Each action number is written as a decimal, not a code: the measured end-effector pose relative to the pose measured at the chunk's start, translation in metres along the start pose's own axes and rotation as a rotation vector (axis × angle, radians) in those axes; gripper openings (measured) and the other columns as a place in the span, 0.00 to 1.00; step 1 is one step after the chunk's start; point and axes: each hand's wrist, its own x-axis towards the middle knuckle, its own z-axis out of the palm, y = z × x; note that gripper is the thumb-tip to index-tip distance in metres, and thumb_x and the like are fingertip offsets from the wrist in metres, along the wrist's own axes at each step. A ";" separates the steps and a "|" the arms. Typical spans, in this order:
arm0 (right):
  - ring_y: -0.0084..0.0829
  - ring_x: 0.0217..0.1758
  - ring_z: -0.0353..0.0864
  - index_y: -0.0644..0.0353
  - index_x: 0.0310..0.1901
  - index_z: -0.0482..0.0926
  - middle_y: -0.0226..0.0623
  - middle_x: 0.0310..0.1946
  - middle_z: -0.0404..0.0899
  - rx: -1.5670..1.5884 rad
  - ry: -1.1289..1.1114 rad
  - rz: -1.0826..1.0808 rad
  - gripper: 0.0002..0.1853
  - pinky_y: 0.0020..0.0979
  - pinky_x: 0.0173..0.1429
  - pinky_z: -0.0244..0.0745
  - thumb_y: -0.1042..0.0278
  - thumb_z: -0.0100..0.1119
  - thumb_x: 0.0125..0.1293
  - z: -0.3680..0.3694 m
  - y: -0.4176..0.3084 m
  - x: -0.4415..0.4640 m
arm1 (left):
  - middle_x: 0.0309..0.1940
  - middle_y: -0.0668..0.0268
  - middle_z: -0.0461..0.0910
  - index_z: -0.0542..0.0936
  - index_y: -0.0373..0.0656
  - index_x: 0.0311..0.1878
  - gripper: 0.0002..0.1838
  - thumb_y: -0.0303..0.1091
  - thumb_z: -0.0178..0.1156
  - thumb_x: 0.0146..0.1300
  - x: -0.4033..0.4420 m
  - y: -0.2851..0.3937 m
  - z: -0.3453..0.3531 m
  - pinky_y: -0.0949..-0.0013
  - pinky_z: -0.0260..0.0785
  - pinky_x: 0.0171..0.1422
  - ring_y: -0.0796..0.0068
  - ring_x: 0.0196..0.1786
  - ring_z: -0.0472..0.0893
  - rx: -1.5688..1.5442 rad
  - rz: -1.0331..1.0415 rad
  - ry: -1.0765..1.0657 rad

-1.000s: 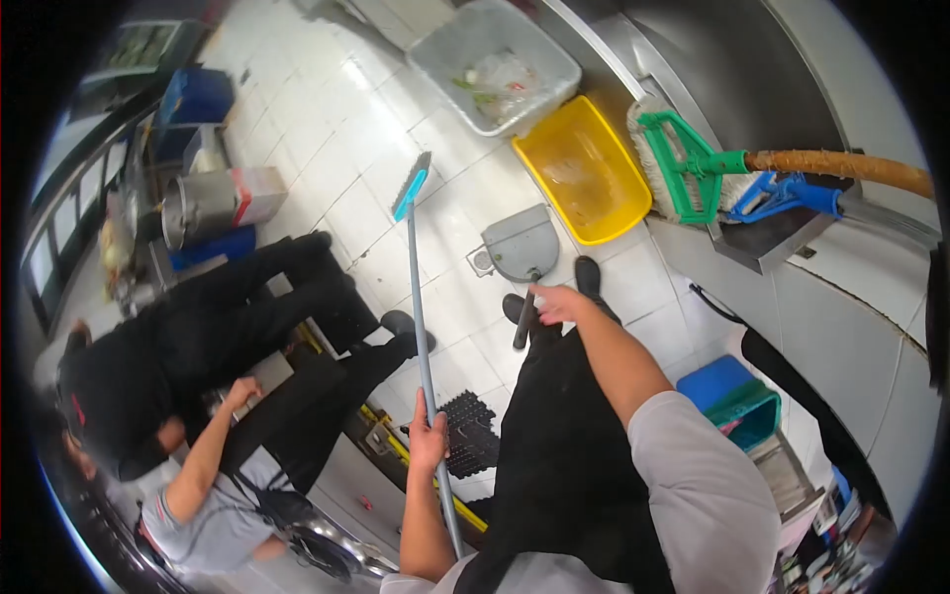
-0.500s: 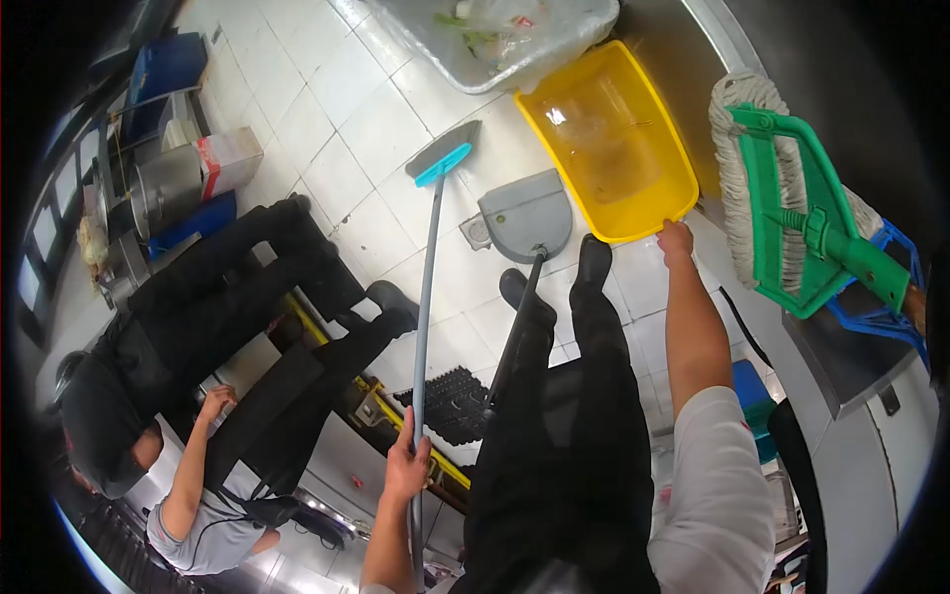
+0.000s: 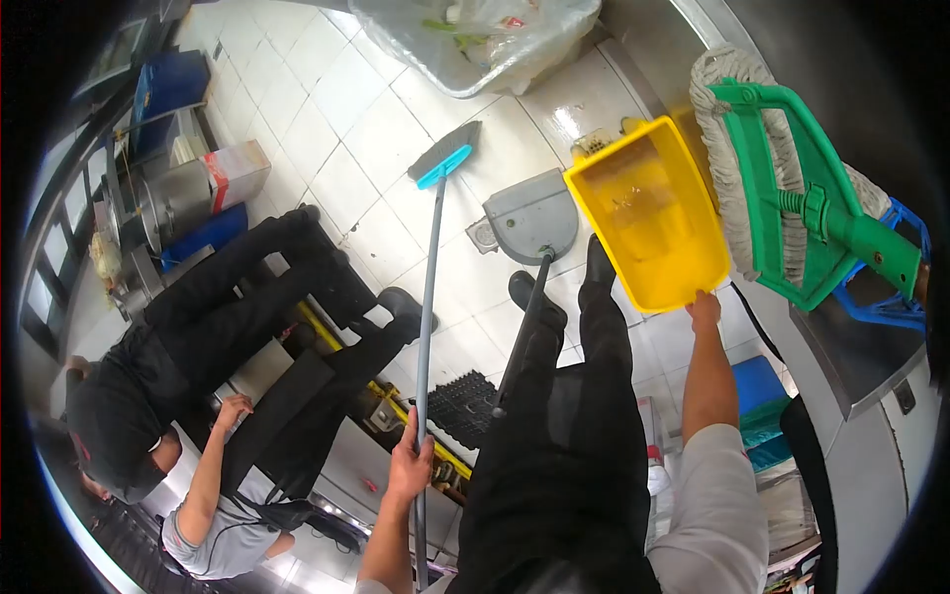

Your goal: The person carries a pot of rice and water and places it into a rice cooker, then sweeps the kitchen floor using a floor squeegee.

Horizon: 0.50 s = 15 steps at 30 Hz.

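My left hand [image 3: 409, 467] is wrapped round the grey handle of a broom [image 3: 429, 282], whose blue head with dark bristles rests on the white tiles. At the right, my right hand [image 3: 704, 308] grips the near rim of a yellow bin [image 3: 648, 213]; the bin is tilted, with a little liquid or wet residue inside. A grey dustpan [image 3: 532, 220] lies on the floor between broom and bin, its dark handle leaning by my legs. My right fingertips are partly hidden by the rim.
A lined waste bin [image 3: 495, 45] stands ahead. Mop heads, one on a green frame [image 3: 821, 208], hang close on the right beside a steel counter. Two people bend at the left near a metal pot [image 3: 178, 198]. A black mat [image 3: 455, 408] lies on the floor.
My right hand has moved from above the dustpan handle to the yellow bin's rim, and the bin has come nearer and tipped, exposing a floor drain. My left hand still holds the broom.
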 end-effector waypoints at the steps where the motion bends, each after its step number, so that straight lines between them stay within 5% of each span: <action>1: 0.35 0.43 0.84 0.55 0.52 0.78 0.39 0.44 0.82 0.271 0.014 0.104 0.13 0.32 0.41 0.83 0.64 0.58 0.68 0.074 0.033 0.023 | 0.27 0.72 0.74 0.55 0.43 0.79 0.34 0.28 0.53 0.71 0.000 0.002 0.000 0.75 0.66 0.28 0.86 0.24 0.68 0.002 -0.033 -0.009; 3: 0.32 0.43 0.84 0.53 0.55 0.77 0.37 0.46 0.82 0.850 0.135 0.295 0.15 0.31 0.42 0.82 0.63 0.57 0.69 0.205 0.090 0.063 | 0.25 0.72 0.74 0.55 0.44 0.79 0.34 0.28 0.52 0.71 0.008 -0.015 0.000 0.74 0.67 0.28 0.85 0.22 0.68 0.042 0.036 0.009; 6: 0.30 0.45 0.83 0.51 0.60 0.74 0.35 0.48 0.82 1.476 -0.083 0.886 0.19 0.30 0.44 0.82 0.63 0.58 0.68 0.047 0.048 -0.026 | 0.23 0.70 0.74 0.55 0.46 0.79 0.35 0.28 0.51 0.71 0.007 -0.014 -0.004 0.72 0.68 0.27 0.83 0.19 0.69 0.092 0.072 0.016; 7: 0.29 0.46 0.84 0.50 0.59 0.75 0.34 0.47 0.83 1.077 -0.092 0.557 0.17 0.29 0.46 0.82 0.62 0.56 0.69 0.177 0.106 0.022 | 0.21 0.69 0.73 0.55 0.47 0.79 0.35 0.28 0.51 0.71 0.006 -0.008 -0.006 0.70 0.68 0.27 0.81 0.18 0.69 0.102 0.045 0.009; 8: 0.30 0.47 0.83 0.51 0.58 0.76 0.35 0.47 0.83 1.439 -0.122 0.828 0.18 0.30 0.47 0.82 0.62 0.58 0.67 0.127 0.086 -0.011 | 0.21 0.69 0.73 0.55 0.47 0.79 0.35 0.28 0.51 0.71 0.005 -0.002 -0.008 0.70 0.68 0.27 0.81 0.18 0.69 0.107 0.044 0.016; 11: 0.34 0.49 0.83 0.52 0.58 0.76 0.38 0.47 0.83 1.571 -0.150 0.967 0.21 0.34 0.49 0.81 0.61 0.64 0.64 0.097 0.081 -0.024 | 0.22 0.60 0.75 0.56 0.52 0.79 0.34 0.31 0.52 0.71 0.005 0.003 -0.021 0.68 0.71 0.32 0.75 0.21 0.75 0.251 -0.065 0.004; 14: 0.38 0.51 0.83 0.53 0.57 0.77 0.41 0.47 0.83 1.501 -0.182 0.967 0.23 0.38 0.52 0.81 0.61 0.69 0.60 0.106 0.091 -0.021 | 0.25 0.56 0.78 0.57 0.53 0.78 0.34 0.33 0.53 0.71 0.010 -0.016 -0.037 0.67 0.73 0.40 0.68 0.27 0.80 0.403 0.120 0.113; 15: 0.38 0.56 0.81 0.51 0.60 0.74 0.41 0.53 0.80 1.200 -0.205 0.762 0.26 0.40 0.52 0.81 0.57 0.67 0.62 0.121 0.095 -0.020 | 0.29 0.52 0.81 0.58 0.51 0.78 0.33 0.34 0.55 0.70 0.008 -0.021 -0.042 0.67 0.73 0.47 0.60 0.35 0.83 0.387 0.124 0.137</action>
